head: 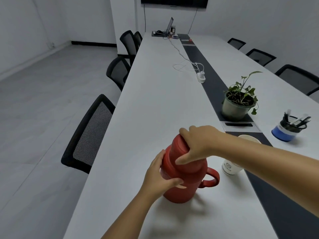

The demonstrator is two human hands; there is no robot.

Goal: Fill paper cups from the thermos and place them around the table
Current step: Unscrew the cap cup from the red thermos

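A red thermos point(186, 176) with a side handle stands upright on the long white table point(155, 100), near me. My left hand point(160, 175) wraps around its body from the left. My right hand point(198, 144) grips the red lid on top. Just right of the thermos stands a white paper cup point(231, 168) with a printed logo; my right forearm crosses over it and hides its middle. I cannot tell whether the cup holds anything.
A potted plant point(240, 102) sits on the dark centre strip point(212, 78). A blue pen holder point(290, 128) stands at the right. White charger and cables point(200, 76) lie farther up, a laptop point(170, 25) at the far end. Black mesh chairs point(89, 135) line both sides.
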